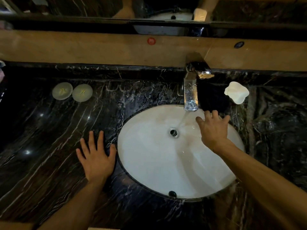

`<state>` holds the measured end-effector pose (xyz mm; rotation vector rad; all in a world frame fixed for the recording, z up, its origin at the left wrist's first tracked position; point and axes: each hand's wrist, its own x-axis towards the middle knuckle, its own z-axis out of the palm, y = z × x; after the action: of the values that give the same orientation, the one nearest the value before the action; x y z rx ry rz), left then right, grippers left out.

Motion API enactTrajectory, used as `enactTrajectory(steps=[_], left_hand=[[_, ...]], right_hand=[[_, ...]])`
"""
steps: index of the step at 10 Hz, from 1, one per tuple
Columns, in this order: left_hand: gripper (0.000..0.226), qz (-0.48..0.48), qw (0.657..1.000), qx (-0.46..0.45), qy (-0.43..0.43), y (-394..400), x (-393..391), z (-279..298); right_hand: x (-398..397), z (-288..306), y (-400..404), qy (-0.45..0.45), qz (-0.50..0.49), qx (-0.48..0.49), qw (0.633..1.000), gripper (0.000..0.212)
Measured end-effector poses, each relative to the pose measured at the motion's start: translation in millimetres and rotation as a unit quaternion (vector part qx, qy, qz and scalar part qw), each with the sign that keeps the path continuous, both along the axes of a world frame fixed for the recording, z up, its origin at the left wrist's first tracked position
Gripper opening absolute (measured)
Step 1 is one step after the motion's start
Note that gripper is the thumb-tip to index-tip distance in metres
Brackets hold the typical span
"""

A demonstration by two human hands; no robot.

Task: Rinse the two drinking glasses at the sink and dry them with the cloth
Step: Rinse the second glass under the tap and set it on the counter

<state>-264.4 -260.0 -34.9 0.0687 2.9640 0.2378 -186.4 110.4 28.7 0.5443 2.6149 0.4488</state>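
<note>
Left hand (96, 156): flat, fingers spread, on dark marble counter (49, 138). Right hand (213, 128): fingers loosely extended, empty, over sink (149, 163) beside running water (182, 120). Two covered drinking glasses (72, 92): far left, well apart. White cloth (236, 92): beyond right hand.

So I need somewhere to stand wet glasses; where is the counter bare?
Bare black marble lies between the two round pale covers and the left hand. The chrome tap and white dish crowd behind the white basin.

Dim room: black veined marble counter (49, 138), tan backsplash (83, 47), mirror (83, 7) above.
</note>
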Motion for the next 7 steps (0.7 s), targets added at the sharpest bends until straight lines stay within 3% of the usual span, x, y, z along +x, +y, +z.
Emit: enactTrajectory(steps=[1,2,3,5,7], left_hand=[[0.072,0.0,1.0,0.001,0.0,0,0,0],[0.072,-0.002,1.0,-0.002,0.0,0,0,-1],[0.072,0.0,1.0,-0.006,0.0,0,0,-1],[0.072,-0.003,1.0,-0.007,0.006,0,0,-1],[0.073,-0.006,1.0,-0.009,0.004,0,0,-1]], right_hand=[[-1,-4,10,0.073,-0.144,-0.201,0.966,0.076],[-1,-10,13,0.188,-0.242,-0.374,0.875,0.086],[0,-17,4,0.269,-0.271,-0.466,0.798,0.087],[-16,-18,-15,0.322,-0.282,-0.495,0.756,0.09],[-24,-20,-22,0.362,-0.365,-0.553,0.656,0.091]])
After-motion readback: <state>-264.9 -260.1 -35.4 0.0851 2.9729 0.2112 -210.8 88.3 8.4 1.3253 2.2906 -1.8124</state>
